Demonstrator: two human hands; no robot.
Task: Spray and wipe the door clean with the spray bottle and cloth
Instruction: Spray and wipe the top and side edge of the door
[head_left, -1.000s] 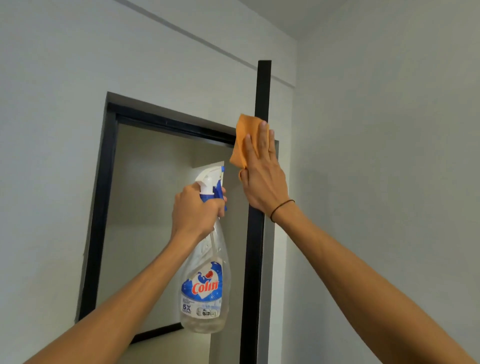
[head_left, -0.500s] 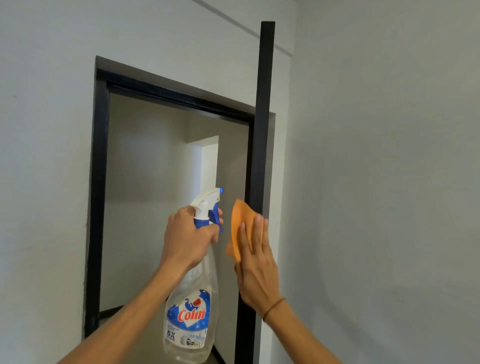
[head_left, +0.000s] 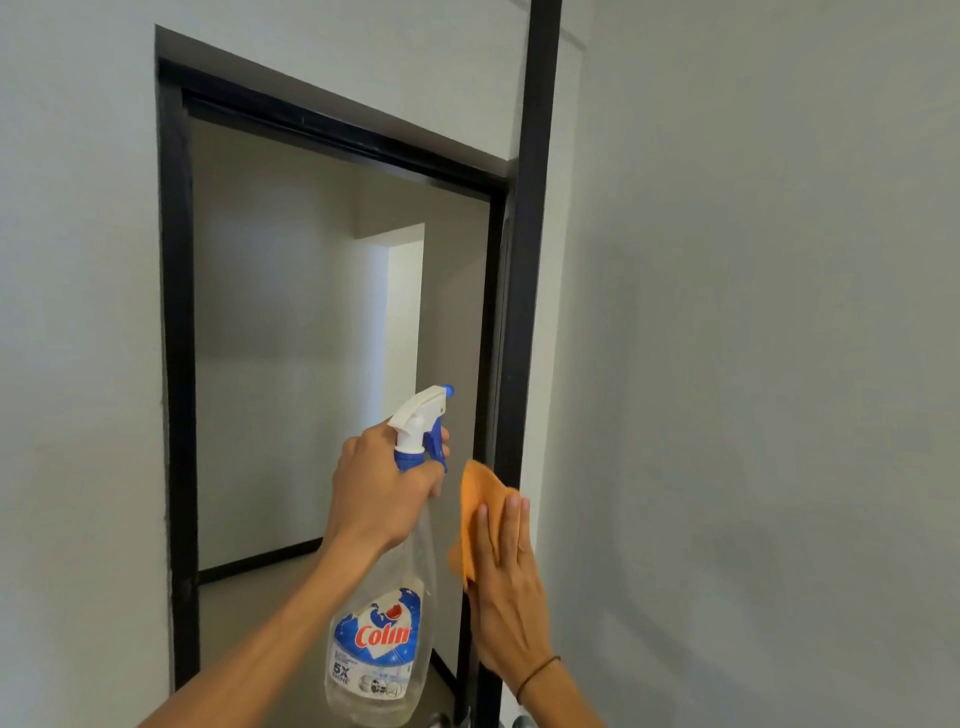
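Door frame (head_left: 176, 364): black, set in a pale wall, opening onto a lit room beyond. Left hand (head_left: 376, 493): fingers curled round the neck of the spray bottle (head_left: 382, 623), a finger at the blue trigger; the bottle hangs upright, clear, nearly empty of liquid, nozzle pointing toward the door edge, no spray visible. Cloth (head_left: 478, 514): orange, folded, pinned flat against the door edge (head_left: 524, 312), the narrow black vertical strip just right of the opening. Right hand (head_left: 511, 582): fingers straight, palm pressing the cloth onto that strip, a dark band at the wrist. Change: within the last second the right hand and cloth have travelled from near the top of the strip to well below it, a downward wiping stroke. Judgement: upper edge likely wiped; lower part remains.
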